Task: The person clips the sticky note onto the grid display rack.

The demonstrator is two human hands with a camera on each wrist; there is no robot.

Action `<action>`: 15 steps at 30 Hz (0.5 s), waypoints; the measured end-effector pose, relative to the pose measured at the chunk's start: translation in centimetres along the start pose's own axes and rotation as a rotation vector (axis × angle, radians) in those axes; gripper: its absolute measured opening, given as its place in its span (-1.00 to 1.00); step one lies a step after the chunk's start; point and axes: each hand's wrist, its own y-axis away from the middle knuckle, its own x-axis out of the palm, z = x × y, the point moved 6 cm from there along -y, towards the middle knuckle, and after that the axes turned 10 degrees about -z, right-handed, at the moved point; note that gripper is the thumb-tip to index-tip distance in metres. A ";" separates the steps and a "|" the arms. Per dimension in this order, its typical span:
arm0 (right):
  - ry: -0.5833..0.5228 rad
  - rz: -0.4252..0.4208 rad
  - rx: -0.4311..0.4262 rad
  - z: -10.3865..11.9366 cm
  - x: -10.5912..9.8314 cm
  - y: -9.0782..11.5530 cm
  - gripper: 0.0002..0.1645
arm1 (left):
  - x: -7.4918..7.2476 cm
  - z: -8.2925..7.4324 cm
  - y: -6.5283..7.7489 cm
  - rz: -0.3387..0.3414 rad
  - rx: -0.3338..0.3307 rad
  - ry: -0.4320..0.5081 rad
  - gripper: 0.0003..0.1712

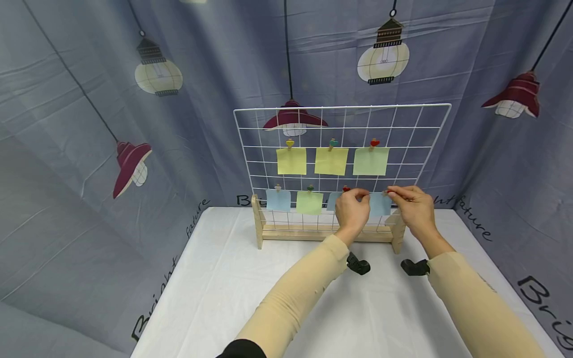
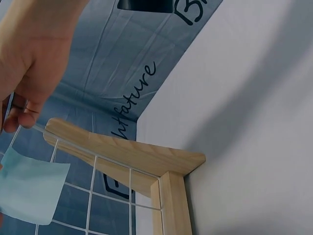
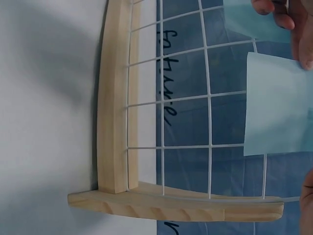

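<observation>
My left hand [image 1: 353, 211] pinches the upper left part of a blue paper note [image 1: 380, 204] at the lower right of a white wire grid [image 1: 342, 128]. At the note's upper right corner, my right hand [image 1: 414, 206] pinches a small clip with a red heart [image 1: 389, 191], partly covered by the fingertips. The right wrist view shows the blue note flat against the wires, with left fingers [image 3: 305, 58] at its edge. Another blue note [image 1: 332, 201], under a red clip [image 1: 346, 189], is partly hidden behind my left hand.
Three notes hang in the upper row, including a yellow one [image 1: 292, 161] and a green one [image 1: 370, 161]. Lower left hang a blue note [image 1: 278, 200] and a green note [image 1: 309, 203]. The grid stands in a wooden base [image 1: 286, 234] on a white table [image 1: 224, 278], before a patterned curtain [image 1: 197, 124].
</observation>
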 end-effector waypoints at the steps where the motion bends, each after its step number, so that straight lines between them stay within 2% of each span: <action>1: 0.003 0.003 0.003 0.0 0.1 0.0 -0.62 | 0.0 0.0 0.0 0.000 -0.004 -0.002 -0.90; 15: 0.180 0.074 0.021 0.3 0.9 -0.2 -0.57 | 0.1 -0.2 -0.1 -0.010 -0.013 -0.022 -0.90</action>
